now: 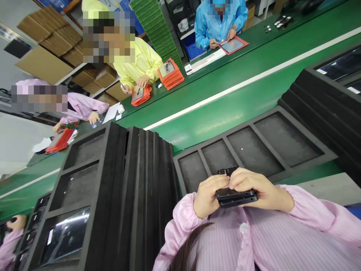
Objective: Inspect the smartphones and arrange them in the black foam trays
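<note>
Close against our chest, low in the head view, both hands meet on a flat black device.

Left hand: fingers curled shut over the device's left end. Right hand: wrapped closed around the right end, fingers bent over the top edge. The device lies roughly level, long side across the view. It looks like two thin slabs stacked, but we cannot tell whether they are one piece. A small black part shows just above the fingers; its detail is too small to read.

Just beyond the hands is a black foam tray with four compartments in a row. We hold the device near its front rim, not in any compartment. Left of it, a stack of foam trays stands on edge. Further left, a second foam tray carries a glossy dark panel in its nearest compartment.

Behind these runs a green conveyor belt with a white line along it. Across the belt, a person in a yellow coat has a hand on orange frames. A person in a blue coat works further along.
</note>
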A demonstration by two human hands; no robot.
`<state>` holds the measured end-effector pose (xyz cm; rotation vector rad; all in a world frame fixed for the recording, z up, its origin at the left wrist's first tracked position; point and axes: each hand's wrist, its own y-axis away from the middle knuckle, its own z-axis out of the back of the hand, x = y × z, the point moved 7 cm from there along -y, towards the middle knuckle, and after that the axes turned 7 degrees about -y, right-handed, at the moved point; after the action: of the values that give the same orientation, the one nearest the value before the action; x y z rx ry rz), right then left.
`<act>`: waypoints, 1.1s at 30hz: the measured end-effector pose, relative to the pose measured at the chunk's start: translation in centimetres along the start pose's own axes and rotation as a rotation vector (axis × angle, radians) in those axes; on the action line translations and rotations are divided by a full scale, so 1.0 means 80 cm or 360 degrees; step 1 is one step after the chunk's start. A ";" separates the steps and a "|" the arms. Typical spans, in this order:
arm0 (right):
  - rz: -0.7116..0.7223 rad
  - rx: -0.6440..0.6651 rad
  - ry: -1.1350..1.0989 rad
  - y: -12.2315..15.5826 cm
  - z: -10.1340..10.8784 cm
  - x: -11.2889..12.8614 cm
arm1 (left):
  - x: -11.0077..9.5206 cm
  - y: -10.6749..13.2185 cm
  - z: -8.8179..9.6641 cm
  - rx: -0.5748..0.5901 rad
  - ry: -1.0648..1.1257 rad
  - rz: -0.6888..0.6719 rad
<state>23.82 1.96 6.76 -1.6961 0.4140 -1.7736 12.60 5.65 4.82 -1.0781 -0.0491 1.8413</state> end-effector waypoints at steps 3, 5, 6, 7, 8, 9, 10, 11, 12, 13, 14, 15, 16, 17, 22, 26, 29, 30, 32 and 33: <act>-0.0005 0.0008 -0.0008 -0.002 0.001 -0.001 | -0.001 -0.002 -0.001 0.0024 -0.0017 -0.0026; -0.0012 0.0019 -0.0012 -0.003 0.002 -0.001 | -0.001 -0.003 -0.001 0.0030 -0.0012 -0.0030; -0.0015 0.0021 -0.0013 -0.003 0.002 -0.002 | 0.000 -0.002 -0.001 0.0031 -0.0009 -0.0027; -0.0014 0.0018 -0.0014 -0.003 0.002 -0.002 | 0.000 -0.002 -0.001 0.0032 -0.0009 -0.0022; -0.0010 0.0012 -0.0015 -0.003 0.002 -0.001 | 0.001 -0.002 -0.001 0.0033 -0.0010 -0.0017; -0.0009 0.0006 -0.0015 -0.004 0.003 -0.001 | 0.001 -0.002 -0.001 0.0034 -0.0013 -0.0014; -0.0010 0.0005 -0.0014 -0.004 0.003 -0.002 | 0.001 -0.002 -0.001 0.0035 -0.0017 -0.0009; -0.0013 0.0004 -0.0013 -0.004 0.003 -0.002 | 0.001 -0.002 -0.001 0.0034 -0.0019 -0.0007; -0.0012 0.0001 -0.0012 -0.004 0.003 -0.002 | 0.000 -0.002 -0.001 0.0032 -0.0020 -0.0004; -0.0008 0.0001 -0.0013 -0.004 0.003 -0.001 | 0.000 -0.002 -0.001 0.0027 -0.0019 -0.0002; -0.0005 0.0004 -0.0014 -0.003 0.003 -0.001 | 0.000 -0.002 -0.001 0.0023 -0.0016 -0.0002; 0.0000 0.0002 -0.0019 -0.003 0.003 -0.001 | 0.000 -0.002 -0.001 0.0021 -0.0014 0.0000; 0.0000 0.0000 -0.0024 -0.003 0.002 -0.001 | 0.000 -0.002 -0.001 0.0021 -0.0012 0.0002; -0.0004 0.0000 -0.0027 -0.003 0.002 -0.001 | 0.000 -0.001 -0.001 0.0023 -0.0010 0.0008; -0.0036 0.0003 -0.0051 -0.002 0.004 -0.004 | 0.004 0.001 -0.002 0.0039 0.0012 0.0076; -0.0048 -0.0006 -0.0083 0.000 0.005 -0.004 | 0.005 0.001 -0.003 0.0030 0.0022 0.0110; -0.0052 -0.0005 -0.0101 0.001 0.005 -0.005 | 0.004 -0.001 -0.003 0.0021 0.0016 0.0122; -0.0051 -0.0008 -0.0107 0.001 0.005 -0.006 | 0.004 -0.001 -0.003 0.0021 0.0014 0.0127; -0.0058 -0.0016 -0.0111 0.000 0.006 -0.006 | 0.004 -0.002 -0.002 0.0016 0.0013 0.0145; -0.0066 -0.0020 -0.0115 0.000 0.006 -0.007 | 0.005 -0.002 -0.002 0.0010 0.0015 0.0159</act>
<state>24.26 2.43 6.41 -1.7834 0.3612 -1.7369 12.72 5.96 4.53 -1.1022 0.0163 1.9238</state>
